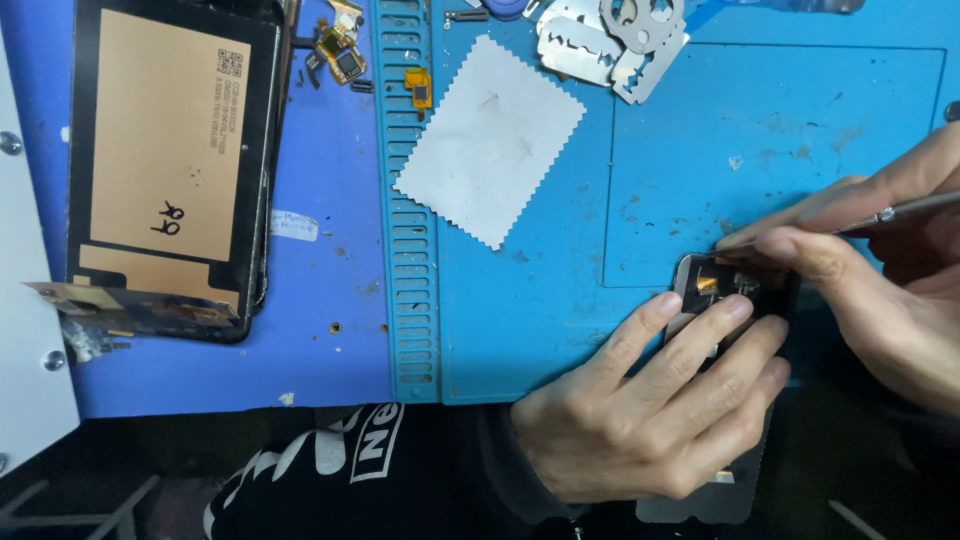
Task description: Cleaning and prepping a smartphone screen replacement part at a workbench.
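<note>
Blue mat (560, 300): your left hand (640, 410) is pressing the phone (715, 285) flat; your right hand (880, 270) is pinching a metal tool (905, 210).

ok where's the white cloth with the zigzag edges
In the head view the white cloth lies on the blue mat, upper centre, just below the metal blades and right of the slotted strip.

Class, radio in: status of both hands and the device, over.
Left hand flat on phone, pinning it. Right hand holds metal tool, tip at phone's top edge. Nothing blocking; white cloth lies apart.
</note>
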